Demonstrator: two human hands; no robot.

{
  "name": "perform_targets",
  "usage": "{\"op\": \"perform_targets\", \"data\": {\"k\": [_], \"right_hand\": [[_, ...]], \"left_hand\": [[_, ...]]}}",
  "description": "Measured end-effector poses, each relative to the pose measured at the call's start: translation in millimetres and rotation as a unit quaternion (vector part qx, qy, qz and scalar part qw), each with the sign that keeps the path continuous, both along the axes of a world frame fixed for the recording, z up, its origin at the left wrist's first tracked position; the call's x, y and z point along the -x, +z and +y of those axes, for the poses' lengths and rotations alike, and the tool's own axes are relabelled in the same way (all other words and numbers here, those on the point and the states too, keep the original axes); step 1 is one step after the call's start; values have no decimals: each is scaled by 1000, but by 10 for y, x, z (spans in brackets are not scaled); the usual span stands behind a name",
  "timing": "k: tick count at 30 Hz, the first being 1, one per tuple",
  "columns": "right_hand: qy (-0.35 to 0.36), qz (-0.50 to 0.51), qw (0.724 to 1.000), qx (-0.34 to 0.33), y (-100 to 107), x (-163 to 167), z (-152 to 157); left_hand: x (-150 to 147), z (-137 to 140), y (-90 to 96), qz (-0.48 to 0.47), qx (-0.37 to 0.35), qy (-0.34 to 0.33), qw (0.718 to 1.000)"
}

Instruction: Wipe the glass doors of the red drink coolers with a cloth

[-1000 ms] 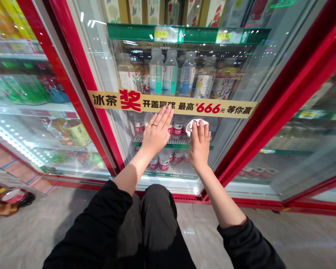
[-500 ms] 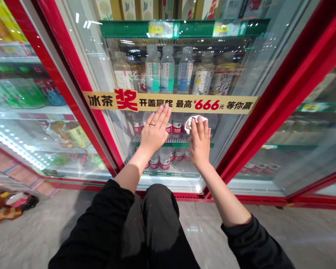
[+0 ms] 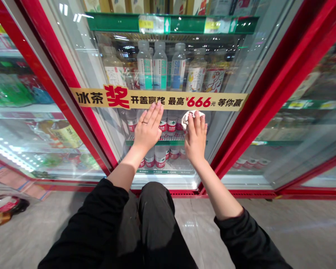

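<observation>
My left hand (image 3: 149, 125) lies flat on the glass door (image 3: 86, 67) of a drinks fridge, fingers stretched out, a ring on one of them. Its fingertips reach the lower edge of a yellow promotional strip (image 3: 172, 100) that runs across the door. To the right, my right hand (image 3: 195, 138) presses a crumpled white cloth (image 3: 185, 118) against the glass just under the strip. Part of the cloth is hidden beneath the fingers. Behind the glass stand soda bottles (image 3: 160, 69) on a middle shelf and red-labelled water bottles (image 3: 160, 158) lower down.
Red door frames (image 3: 257, 97) border the glass on both sides. Through the left door, shelves hold green bottles (image 3: 8, 87) and bagged goods. Bottles (image 3: 9, 204) lie on the grey tiled floor (image 3: 196, 216) at far left. My knees (image 3: 156, 201) are close to the fridge base.
The view has shifted slightly, so the fridge and both hands appear a little further left. Against the strip, both hands keep nearly the same places, the right still on the cloth.
</observation>
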State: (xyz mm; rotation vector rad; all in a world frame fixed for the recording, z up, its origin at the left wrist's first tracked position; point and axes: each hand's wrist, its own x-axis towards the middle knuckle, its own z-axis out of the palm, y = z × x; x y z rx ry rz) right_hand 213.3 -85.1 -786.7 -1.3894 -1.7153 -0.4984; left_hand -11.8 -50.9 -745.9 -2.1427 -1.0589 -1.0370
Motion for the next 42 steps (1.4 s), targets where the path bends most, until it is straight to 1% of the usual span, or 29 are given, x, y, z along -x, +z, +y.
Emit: {"op": "perform_targets", "data": {"k": [2,3,6,8,10,12,14,16,18,20,22,24,26,28,30,32,34,36,38,40,42], "right_hand": [[5,-14,1000,5,19,68,-5],[11,-30,999,9,-4,84,-22],[31,-82,996,22,-173,43,-90],[22,-74,997,21,-288,-24,-110],[-4,-28,1000,6,-326,-73,-90],[-19,12,1000,-13,-268,-72,-42],[-17,22,999,-20,-153,-26,4],[-7,7,1000,-10,-56,34,21],[10,-24,1000,8,-44,67,-4],[32,-61,997,27,-133,48,-57],[42,-78,995,40,-279,-16,-105],[24,-52,998,36,-404,-90,-121],[4,-13,1000,25,-440,-129,-98],[-3,14,1000,15,-375,-109,-52],[1,19,1000,10,-253,-39,-9],[13,4,1000,10,-151,43,9],[31,-31,999,17,-138,92,-10],[51,-69,996,27,-232,78,-55],[58,-89,994,33,-396,1,-103],[39,-65,997,24,-551,-104,-128],[6,-20,1000,9,-622,-184,-122]], "left_hand": [[-6,5,-6,-5,1,-3,1000],[-7,6,-6,-5,-1,-4,1000],[-2,3,2,-1,-6,-4,1000],[3,-4,8,0,-3,-2,1000],[4,-9,10,-2,3,-1,1000],[2,-8,4,-4,5,-1,1000],[0,-1,-6,-5,-1,-1,1000],[2,8,-14,-4,-11,-3,1000],[7,13,-16,-3,-16,-5,1000],[13,12,-9,-2,-12,-6,1000],[17,6,0,1,-5,-6,1000],[17,2,5,5,-3,-5,1000],[14,5,2,7,-11,-3,1000],[10,14,-11,7,-26,0,1000],[8,24,-24,7,-41,0,999],[10,31,-33,7,-46,-3,999],[15,32,-33,8,-44,-7,999],[22,30,-28,11,-44,-8,999],[26,27,-22,14,-51,-5,999],[26,27,-21,17,-57,-1,998],[21,33,-27,18,-52,2,998]]}}
